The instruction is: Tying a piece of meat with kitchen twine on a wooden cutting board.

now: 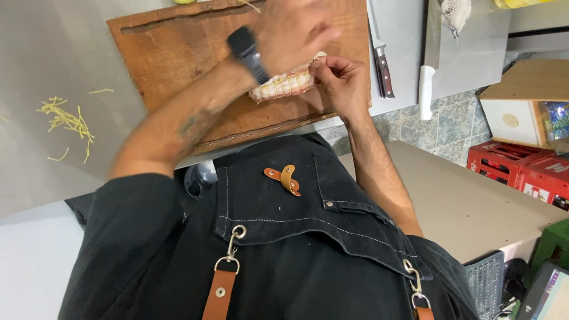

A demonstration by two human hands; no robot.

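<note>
A small pale meat roll (283,86), wrapped round with twine, lies on a worn wooden cutting board (172,53). My right hand (342,84) is at the roll's right end, with thumb and fingers pinched on a bit of twine there. My left hand (291,31), a black watch (248,52) on its wrist, hovers blurred just above the roll and hides its far side. Whether the left hand holds anything is unclear. I wear a black apron (284,237) with tan leather straps.
A knife with a dark reddish handle (383,66) and a white-handled cleaver (428,65) lie on the steel counter right of the board. Yellow shreds (66,122) lie at the left. Red crates (521,169), a wooden box (521,104) and a green stool (551,243) stand at the right.
</note>
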